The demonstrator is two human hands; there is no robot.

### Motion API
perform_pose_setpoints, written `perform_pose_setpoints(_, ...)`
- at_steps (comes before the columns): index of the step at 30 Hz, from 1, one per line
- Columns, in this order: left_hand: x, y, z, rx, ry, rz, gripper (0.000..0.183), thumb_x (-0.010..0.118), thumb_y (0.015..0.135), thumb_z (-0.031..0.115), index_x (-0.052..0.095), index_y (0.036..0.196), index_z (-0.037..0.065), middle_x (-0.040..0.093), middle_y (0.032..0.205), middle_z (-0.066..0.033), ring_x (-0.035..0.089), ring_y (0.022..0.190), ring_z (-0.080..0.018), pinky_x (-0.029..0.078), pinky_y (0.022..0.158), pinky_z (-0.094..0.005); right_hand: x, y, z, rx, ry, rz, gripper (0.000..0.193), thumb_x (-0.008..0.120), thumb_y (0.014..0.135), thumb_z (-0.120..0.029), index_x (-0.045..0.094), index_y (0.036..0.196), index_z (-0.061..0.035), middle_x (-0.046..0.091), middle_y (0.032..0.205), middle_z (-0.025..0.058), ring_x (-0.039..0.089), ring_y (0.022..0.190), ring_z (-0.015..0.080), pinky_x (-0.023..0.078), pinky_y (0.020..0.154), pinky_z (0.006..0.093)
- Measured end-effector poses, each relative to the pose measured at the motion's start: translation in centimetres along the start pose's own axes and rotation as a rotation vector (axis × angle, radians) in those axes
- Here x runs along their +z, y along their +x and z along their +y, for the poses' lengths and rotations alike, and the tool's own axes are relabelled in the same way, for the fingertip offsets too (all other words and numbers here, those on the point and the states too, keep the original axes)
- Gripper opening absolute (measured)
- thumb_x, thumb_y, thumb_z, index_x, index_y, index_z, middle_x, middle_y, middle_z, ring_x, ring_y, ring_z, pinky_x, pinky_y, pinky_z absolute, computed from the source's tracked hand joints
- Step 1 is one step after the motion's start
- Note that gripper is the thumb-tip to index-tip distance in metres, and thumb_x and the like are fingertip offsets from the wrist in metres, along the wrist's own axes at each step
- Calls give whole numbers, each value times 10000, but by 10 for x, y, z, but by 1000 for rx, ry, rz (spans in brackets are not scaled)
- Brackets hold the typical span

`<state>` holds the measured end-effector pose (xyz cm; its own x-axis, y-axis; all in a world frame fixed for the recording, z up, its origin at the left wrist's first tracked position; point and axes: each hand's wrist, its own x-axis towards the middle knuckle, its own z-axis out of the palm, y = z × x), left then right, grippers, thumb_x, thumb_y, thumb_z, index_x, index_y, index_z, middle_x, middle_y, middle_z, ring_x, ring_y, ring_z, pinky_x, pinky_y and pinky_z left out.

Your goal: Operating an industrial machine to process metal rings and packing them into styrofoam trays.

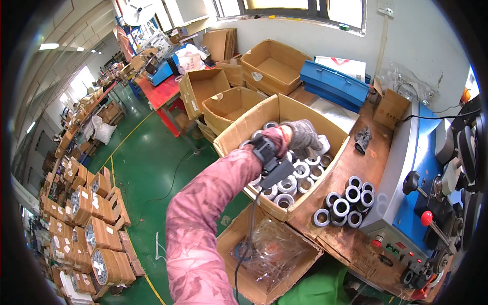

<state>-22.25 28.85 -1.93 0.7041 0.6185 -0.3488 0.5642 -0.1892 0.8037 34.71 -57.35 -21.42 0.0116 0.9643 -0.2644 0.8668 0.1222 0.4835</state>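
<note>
My left hand (301,135), in a grey knit glove, reaches into an open cardboard box (233,131) holding many metal rings (286,184). The fingers bend down over the rings, and their tips are partly lost among them, so whether one is gripped cannot be told. A black strapped device (266,156) with a cable sits on that wrist, above a pink patterned sleeve. My right hand is not in view. To the right of the box, a small heap of similar rings (341,207) lies on the brown worktop (329,183).
A blue and grey machine (401,208) with a red-knobbed lever (427,218) stands at the right. A dark glove (362,140) lies near it. Below the box is a carton (300,274) with clear plastic. More cartons (231,105) and a blue metal case (334,85) stand behind.
</note>
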Motion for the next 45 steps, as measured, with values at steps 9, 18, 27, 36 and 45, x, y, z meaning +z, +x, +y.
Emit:
perform_pose_setpoints(9, 46, 107, -7, 93, 513, 266, 407, 599, 747, 457, 698, 861, 79, 656, 751, -123, 611, 666, -248, 478, 677, -354, -114, 178, -21, 421, 315, -37, 264, 614, 821, -330, 636, 790, -69, 589, 647, 90, 560, 573, 220, 457, 523, 360)
perform_pose_setpoints(18, 154, 135, 61, 531, 292, -157, 237, 539, 876, 223, 654, 981, 45, 672, 922, -113, 629, 814, -206, 503, 719, -338, -143, -116, -211, 1287, 861, -810, 353, 568, 815, -381, 703, 869, -59, 662, 898, 177, 628, 785, 332, 493, 688, 416)
perform_pose_setpoints(27, 269, 112, 123, 768, 229, -492, 233, 551, 876, 210, 646, 994, 33, 666, 926, -103, 619, 817, -194, 498, 724, -327, -177, -137, -282, 1645, 1147, -927, 484, 543, 792, -479, 688, 935, -40, 660, 953, 172, 622, 911, 345, 479, 793, 426)
perform_pose_setpoints(36, 266, 25, 90, 609, 233, -490, 232, 562, 875, 196, 638, 1008, 21, 661, 930, -94, 610, 820, -181, 493, 729, -315, -125, -178, -286, 2037, 1341, -481, 304, 589, 822, -335, 706, 800, -56, 665, 662, 68, 644, 574, 179, 516, 579, 344)
perform_pose_setpoints(45, 375, -48, 138, 559, 220, -471, 233, 574, 875, 182, 630, 1021, 9, 655, 934, -85, 600, 822, -168, 489, 734, -303, 54, -196, -222, 2426, 1070, 79, 889, 719, 682, -481, 370, 1350, -9, 419, 1355, 217, 419, 1250, 340, 368, 1019, 384)
